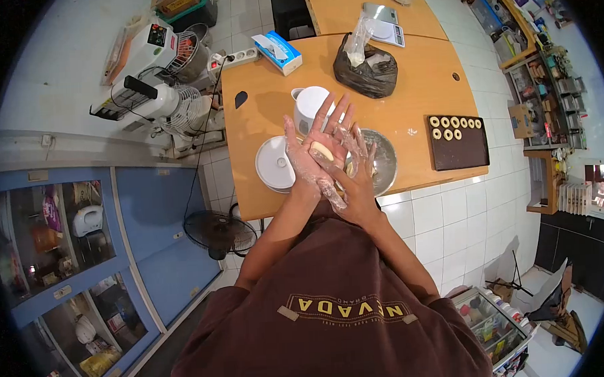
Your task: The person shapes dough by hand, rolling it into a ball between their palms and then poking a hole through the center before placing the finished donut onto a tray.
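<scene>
A small pale piece of dough (pixel 322 150) lies on the palm of my left hand (pixel 307 162), whose floury fingers are spread and point away from me. My right hand (pixel 356 174) crosses over it from the right, its thumb side touching the dough and its fingers apart, also dusted with flour. Beneath and beside my right hand is a metal bowl (pixel 385 164), partly hidden. A dark baking tray (pixel 461 153) at the table's right holds several pale dough rings (pixel 455 122) in two rows.
On the wooden table (pixel 260 89) stand a white lidded container (pixel 274 164), a white pitcher (pixel 310 105), a black plastic bag (pixel 371 74), a blue box (pixel 279 53) and a scale (pixel 386 33). A fan (pixel 216 232) stands on the floor left of the table.
</scene>
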Motion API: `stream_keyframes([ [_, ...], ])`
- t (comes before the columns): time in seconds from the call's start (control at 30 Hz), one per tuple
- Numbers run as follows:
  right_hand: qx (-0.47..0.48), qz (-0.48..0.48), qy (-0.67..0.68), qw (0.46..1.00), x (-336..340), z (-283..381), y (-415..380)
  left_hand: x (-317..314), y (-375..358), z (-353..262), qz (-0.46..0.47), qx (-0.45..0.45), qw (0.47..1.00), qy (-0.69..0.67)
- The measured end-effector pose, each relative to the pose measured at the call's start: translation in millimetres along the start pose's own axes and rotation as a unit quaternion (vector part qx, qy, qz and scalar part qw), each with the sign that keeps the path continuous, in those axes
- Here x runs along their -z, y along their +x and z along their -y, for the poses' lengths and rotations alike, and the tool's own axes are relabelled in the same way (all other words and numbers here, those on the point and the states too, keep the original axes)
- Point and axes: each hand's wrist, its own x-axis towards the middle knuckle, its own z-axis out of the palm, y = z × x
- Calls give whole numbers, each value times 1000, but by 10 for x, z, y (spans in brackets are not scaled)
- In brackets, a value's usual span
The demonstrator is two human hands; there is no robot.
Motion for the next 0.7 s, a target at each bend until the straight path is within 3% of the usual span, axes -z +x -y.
stream_keyframes([
  [0.37, -2, 24, -2, 1000, -27, -16, -2, 125, -24, 0, -3, -9, 1000, -25],
  [0.47, -9, 10, 33, 999, -13, 35, 19, 173, -4, -10, 6, -3, 993, -117],
  [0.57, -9, -39, 91, 995, 25, 83, 65, 129, -31, -52, 14, 7, 994, -104],
  [0.7, -20, -29, 47, 998, 106, 28, 97, 150, -56, -45, -18, -1, 1000, 24],
])
